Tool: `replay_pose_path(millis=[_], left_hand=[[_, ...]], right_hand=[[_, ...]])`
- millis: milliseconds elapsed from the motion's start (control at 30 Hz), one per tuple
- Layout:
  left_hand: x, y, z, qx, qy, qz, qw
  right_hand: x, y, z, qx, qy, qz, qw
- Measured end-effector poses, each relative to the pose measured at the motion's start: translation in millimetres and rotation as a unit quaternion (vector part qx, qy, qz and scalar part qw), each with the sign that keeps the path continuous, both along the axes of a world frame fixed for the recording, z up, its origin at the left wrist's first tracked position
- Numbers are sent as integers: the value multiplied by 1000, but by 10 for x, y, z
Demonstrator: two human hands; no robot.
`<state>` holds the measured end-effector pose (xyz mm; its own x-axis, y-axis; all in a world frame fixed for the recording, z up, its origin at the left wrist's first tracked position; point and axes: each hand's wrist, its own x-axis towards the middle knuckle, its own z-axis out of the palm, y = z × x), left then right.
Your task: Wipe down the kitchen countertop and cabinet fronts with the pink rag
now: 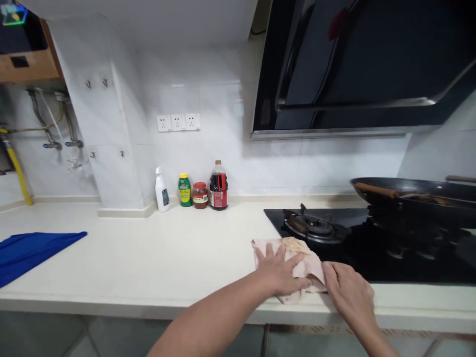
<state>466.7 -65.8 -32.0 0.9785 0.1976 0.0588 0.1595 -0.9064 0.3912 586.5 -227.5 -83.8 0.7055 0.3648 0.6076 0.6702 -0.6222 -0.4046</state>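
A pale pink cloth [310, 265] with a yellowish-brown stain lies partly on the white countertop and partly over the front left corner of the black gas stove. Spread flat on the cloth is my left hand [280, 271], its fingers apart. My right hand [349, 290] is closed on the cloth's right edge, thumb and fingers pinching it near the stove's front edge. Just behind the cloth sits the left burner [316, 225] with its pan support.
A wok [420, 191] with a wooden handle stands on the right burner, below the dark range hood [357, 64]. Along the wall are a white spray bottle [162, 191], a green bottle [185, 191], a red-lidded jar [200, 196] and a dark sauce bottle [218, 191]. A blue cloth [37, 253] lies left.
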Motion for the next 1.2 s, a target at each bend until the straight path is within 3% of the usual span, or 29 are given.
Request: replay_pose_path(millis=[200, 400, 533, 667, 833, 1000, 1100, 1200], left_hand=[[221, 757, 52, 24, 22, 60, 998], [575, 1364, 94, 63, 19, 122, 990], [535, 1764, 93, 77, 45, 166, 982], [-4, 2303, 158, 103, 72, 266, 956], [-1247, 3000, 405, 141, 103, 408, 896], [-2357, 3240, 497, 181, 108, 494, 843], [-2567, 3139, 405, 189, 95, 515, 830], [-2387, 2935, 316, 164, 100, 503, 842]], right_hand=[[-3, 52, -71, 0, -25, 61, 998], [111, 73, -97, -24, -13, 56, 998], [118, 41, -75, -44, -6, 62, 997], [102, 19, -59, -64, -6, 59, 996], [112, 37, -88, -50, -26, 59, 997], [107, 54, -88, -49, -25, 61, 997], [86, 58, -67, -49, -20, 64, 997], [57, 58, -40, -56, -14, 64, 996]])
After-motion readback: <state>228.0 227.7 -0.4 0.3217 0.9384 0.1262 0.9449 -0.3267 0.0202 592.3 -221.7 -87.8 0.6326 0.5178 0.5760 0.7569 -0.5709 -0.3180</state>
